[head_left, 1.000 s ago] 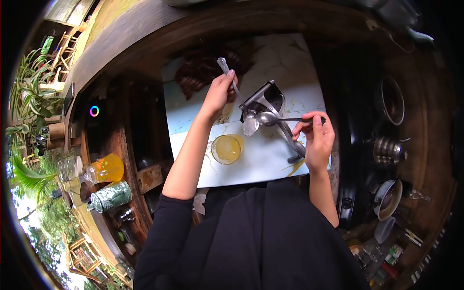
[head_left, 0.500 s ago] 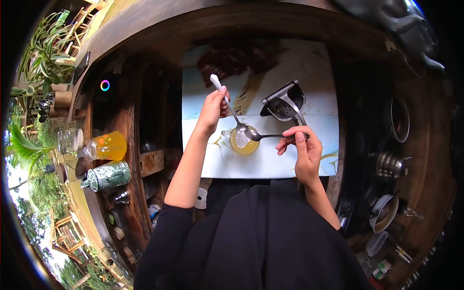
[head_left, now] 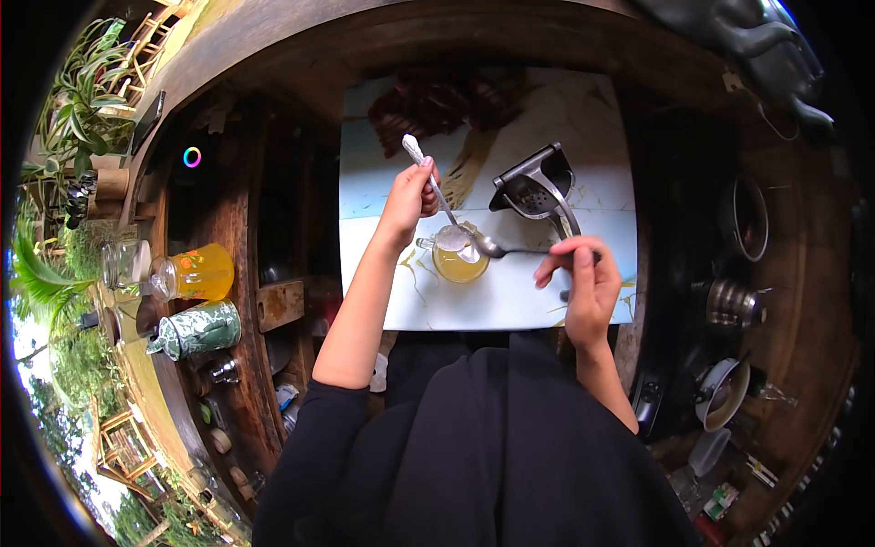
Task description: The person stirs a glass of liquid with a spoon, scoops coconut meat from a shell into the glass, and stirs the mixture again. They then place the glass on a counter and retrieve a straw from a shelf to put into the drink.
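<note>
My left hand (head_left: 409, 202) is closed around the patterned handle of a metal spoon (head_left: 445, 202), whose bowl is over a glass mug (head_left: 459, 270) of yellow drink. A pale, translucent, ice-like lump (head_left: 468, 254) shows at the mug, beside the spoon bowls. In my right hand (head_left: 591, 290) is a second spoon (head_left: 519, 251), gripped by the end of its handle. It lies nearly level, with its bowl at the mug's right rim. Just beyond my right hand, a metal citrus squeezer (head_left: 538, 193) rests on the white marbled tabletop (head_left: 415, 305).
A dark red cloth (head_left: 437, 108) lies at the table's far side. On the left wooden ledge are a jug of orange drink (head_left: 206, 272) and a green marbled enamel container (head_left: 202, 328). Pots (head_left: 722, 398) and a pan (head_left: 750, 219) are along the right.
My right hand has drawn slightly right with its spoon, the bowl shifting toward the mug's rim. The left spoon's bowl and the pale lump have shifted within the mug's outline.
</note>
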Demonstrator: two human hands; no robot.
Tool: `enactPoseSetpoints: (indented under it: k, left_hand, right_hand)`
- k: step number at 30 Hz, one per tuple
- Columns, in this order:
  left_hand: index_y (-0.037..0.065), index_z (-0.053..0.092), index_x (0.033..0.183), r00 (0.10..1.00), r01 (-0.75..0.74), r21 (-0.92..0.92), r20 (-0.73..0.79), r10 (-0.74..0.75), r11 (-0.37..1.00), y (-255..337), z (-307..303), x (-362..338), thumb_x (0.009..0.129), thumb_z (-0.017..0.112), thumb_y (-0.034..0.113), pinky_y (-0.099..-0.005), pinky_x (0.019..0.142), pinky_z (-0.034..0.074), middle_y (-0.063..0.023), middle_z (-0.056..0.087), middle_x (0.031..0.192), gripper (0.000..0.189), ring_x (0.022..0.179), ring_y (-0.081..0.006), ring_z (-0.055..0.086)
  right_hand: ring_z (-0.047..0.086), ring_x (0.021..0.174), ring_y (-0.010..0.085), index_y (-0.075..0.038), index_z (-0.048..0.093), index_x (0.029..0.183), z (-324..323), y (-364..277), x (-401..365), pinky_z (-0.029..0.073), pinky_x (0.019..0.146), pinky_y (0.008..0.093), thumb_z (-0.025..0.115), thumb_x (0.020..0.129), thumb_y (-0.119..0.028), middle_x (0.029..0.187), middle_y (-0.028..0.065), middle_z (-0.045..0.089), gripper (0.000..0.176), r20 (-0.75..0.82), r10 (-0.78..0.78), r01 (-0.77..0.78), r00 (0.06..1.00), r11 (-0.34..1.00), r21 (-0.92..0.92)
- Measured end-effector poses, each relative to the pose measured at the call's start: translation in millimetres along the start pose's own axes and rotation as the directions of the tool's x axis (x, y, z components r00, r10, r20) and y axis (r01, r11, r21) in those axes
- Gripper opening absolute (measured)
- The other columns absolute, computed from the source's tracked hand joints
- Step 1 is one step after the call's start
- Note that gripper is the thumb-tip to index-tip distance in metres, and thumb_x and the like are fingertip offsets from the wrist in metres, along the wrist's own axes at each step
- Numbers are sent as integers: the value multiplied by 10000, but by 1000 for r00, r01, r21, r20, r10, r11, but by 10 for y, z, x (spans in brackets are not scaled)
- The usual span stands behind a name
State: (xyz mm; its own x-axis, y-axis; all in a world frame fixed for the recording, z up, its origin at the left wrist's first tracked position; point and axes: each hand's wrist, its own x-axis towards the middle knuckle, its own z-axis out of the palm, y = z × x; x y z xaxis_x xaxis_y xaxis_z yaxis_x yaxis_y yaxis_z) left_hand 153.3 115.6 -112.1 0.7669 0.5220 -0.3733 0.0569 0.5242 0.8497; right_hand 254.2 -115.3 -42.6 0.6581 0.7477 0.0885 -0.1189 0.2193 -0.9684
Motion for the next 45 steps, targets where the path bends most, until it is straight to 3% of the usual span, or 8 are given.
enactPoseSetpoints:
  k: [2, 5, 10, 15, 30, 45]
  left_hand:
    - [104, 385, 683, 1000, -2, 3, 0, 2, 1000, 1, 20, -21, 955, 390, 301, -214, 419, 182, 57, 260, 537, 336, 435, -49, 206]
    - [103, 384, 678, 1000, -19, 20, -6, 19, 1000, 22, 61, -50, 954, 391, 305, -215, 418, 184, 56, 264, 534, 342, 434, -49, 211]
    - [102, 384, 671, 999, -19, 57, -34, 21, 998, 21, 131, -86, 949, 399, 317, -218, 417, 186, 56, 274, 528, 352, 432, -49, 219]
    - [97, 407, 687, 998, -56, 39, -30, 57, 998, -1, 152, 3, 939, 426, 353, -211, 390, 192, 59, 303, 522, 360, 411, -40, 240]
    - [104, 392, 699, 995, -54, 29, -80, 56, 998, -30, 168, -143, 956, 389, 316, -218, 414, 191, 60, 249, 524, 333, 429, -51, 203]
    - [103, 396, 703, 992, -58, 29, -107, 61, 998, -15, 157, -212, 957, 383, 315, -215, 417, 195, 55, 254, 531, 331, 431, -49, 210]
  right_hand:
    - [570, 621, 157, 27, 509, 923, -45, 5, 97, 473, 592, 264, 365, 963, -188, 701, 118, 570, 262, -114, -26, 24, 993, 999, -21]
    - [566, 611, 159, 17, 506, 912, -110, 131, 208, 473, 588, 264, 370, 962, -194, 678, 116, 563, 256, -139, 21, -10, 990, 997, 75]
    - [568, 589, 160, 4, 486, 876, -131, 188, 151, 472, 570, 264, 359, 962, -196, 662, 107, 552, 252, -125, 59, -48, 990, 995, 85]
    - [556, 538, 169, -18, 474, 850, -144, 287, 88, 462, 510, 264, 377, 952, -216, 608, 103, 535, 242, -212, 131, -95, 968, 980, 175]
    - [558, 538, 185, 4, 469, 905, -133, 428, -85, 483, 543, 271, 355, 961, -201, 631, 151, 565, 241, -194, 190, -132, 962, 951, 281]
    - [548, 532, 173, -10, 478, 889, -78, 429, -94, 466, 543, 264, 361, 955, -206, 623, 139, 570, 237, -200, 180, -131, 963, 963, 236]
